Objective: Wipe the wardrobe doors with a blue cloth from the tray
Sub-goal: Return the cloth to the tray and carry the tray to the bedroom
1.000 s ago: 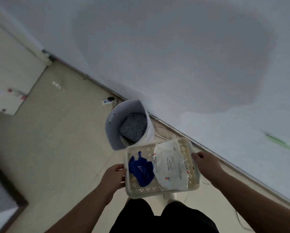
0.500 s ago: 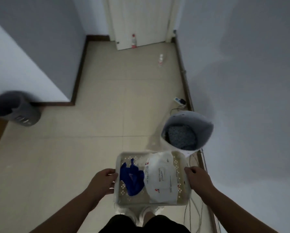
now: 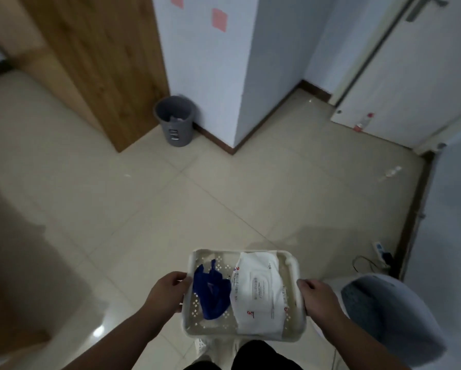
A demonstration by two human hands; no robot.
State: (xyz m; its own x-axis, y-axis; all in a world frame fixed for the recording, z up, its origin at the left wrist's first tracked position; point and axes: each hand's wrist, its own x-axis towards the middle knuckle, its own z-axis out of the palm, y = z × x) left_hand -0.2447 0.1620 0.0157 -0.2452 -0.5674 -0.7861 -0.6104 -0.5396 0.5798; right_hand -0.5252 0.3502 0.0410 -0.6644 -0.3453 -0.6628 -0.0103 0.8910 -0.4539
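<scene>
Looks like the carry-it-over step: left hand (image 3: 168,292) and right hand (image 3: 319,299) each grip a side of the tray (image 3: 294,271), blue cloth (image 3: 210,292) lying inside beside the wipes pack (image 3: 258,289), so next you'd free a hand and grab it.

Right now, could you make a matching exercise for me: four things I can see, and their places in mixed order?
1 blue cloth
2 wipes pack
3 grey bin
4 white hamper

A floor, near right hand
B tray, left part
C floor, beside wooden panel
D tray, right part

Pairs: 1-B, 2-D, 3-C, 4-A
</scene>
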